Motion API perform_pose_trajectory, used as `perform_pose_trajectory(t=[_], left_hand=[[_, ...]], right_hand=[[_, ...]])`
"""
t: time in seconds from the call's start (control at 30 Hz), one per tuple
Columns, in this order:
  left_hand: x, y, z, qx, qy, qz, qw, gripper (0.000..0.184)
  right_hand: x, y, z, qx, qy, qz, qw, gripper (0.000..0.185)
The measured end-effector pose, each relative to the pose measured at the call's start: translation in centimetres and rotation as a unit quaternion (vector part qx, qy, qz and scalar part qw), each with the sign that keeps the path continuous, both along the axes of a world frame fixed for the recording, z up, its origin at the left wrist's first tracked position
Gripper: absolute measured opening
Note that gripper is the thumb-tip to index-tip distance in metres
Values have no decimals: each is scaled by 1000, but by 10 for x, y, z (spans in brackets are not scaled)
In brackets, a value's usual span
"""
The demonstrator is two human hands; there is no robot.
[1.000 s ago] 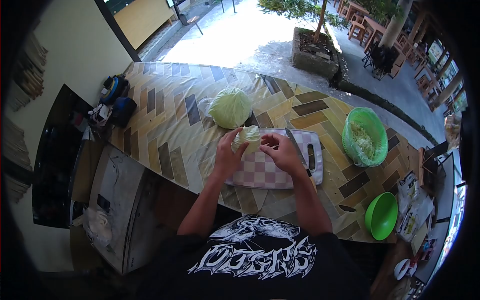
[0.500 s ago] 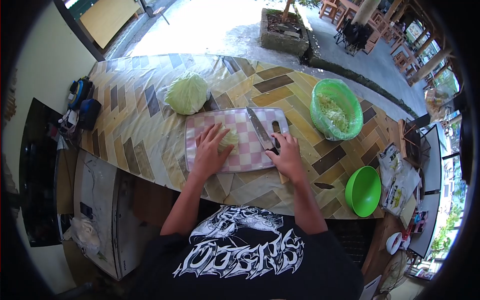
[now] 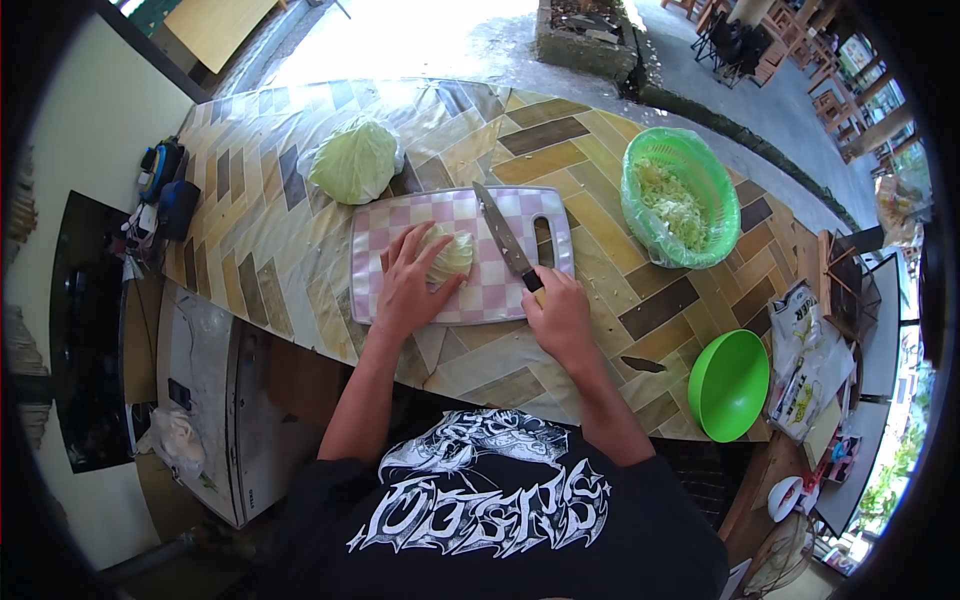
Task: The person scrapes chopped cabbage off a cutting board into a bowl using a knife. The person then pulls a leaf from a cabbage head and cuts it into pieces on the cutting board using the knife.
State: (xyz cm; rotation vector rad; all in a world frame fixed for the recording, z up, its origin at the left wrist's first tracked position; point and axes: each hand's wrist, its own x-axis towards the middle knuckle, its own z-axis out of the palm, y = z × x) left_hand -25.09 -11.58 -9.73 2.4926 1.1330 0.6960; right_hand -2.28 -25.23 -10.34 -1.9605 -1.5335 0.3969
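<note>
A: Which view?
B: Head cam, only one, worn up top, facing forward and down.
A: How near?
B: Close: shirt (image 3: 485, 490) fills bottom centre, left hand (image 3: 405, 280) and right hand (image 3: 557, 312) mid-frame, tabletop (image 3: 450, 140) spanning beneath them.
A: Wide?
B: Yes; bowed edges, dark corners, sunlit ground (image 3: 430, 45) far off at the top.

Both arms are extended forward, bared below the sleeves. Left arm (image 3: 358, 400) is angled inward; left grip (image 3: 407, 288) is held palm down, fingers arched and parted, thumb set opposite in a clasp. Right arm (image 3: 608, 402) is angled inward too; right grip (image 3: 560, 312) is turned knuckles up, fingers curled tight.
</note>
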Motion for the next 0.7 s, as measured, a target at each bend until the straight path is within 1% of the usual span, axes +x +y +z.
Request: perform_pose_trajectory(t=[0.03, 0.13, 0.23, 0.33, 0.43, 0.53, 0.63, 0.7], left_hand=[[0, -1, 2, 6, 3, 7, 1000, 57], [-2, 1, -2, -20, 6, 17, 1000, 55], [-4, 3, -2, -17, -4, 13, 1000, 48], [-10, 7, -6, -6, -9, 18, 1000, 45], [-19, 11, -2, 4, -22, -11, 1000, 42], [-31, 23, 1, 7, -9, -34, 999, 39], [-42, 33, 1, -50, -44, -45, 997, 35], [-45, 33, -3, -37, -40, -47, 997, 35]], right_hand=[[-2, 3, -2, 24, 6, 5, 1000, 42], [-18, 8, 10, 6, 120, -6, 993, 36], [-28, 11, 7, 42, 143, 35, 988, 34], [-41, 7, 6, 36, 132, 38, 990, 35], [-52, 4, 8, 13, 91, 42, 995, 39], [-65, 2, 14, 3, 82, 20, 996, 45], [-79, 2, 24, -24, 100, 3, 995, 49], [-86, 3, 24, -14, 97, 6, 995, 52]])
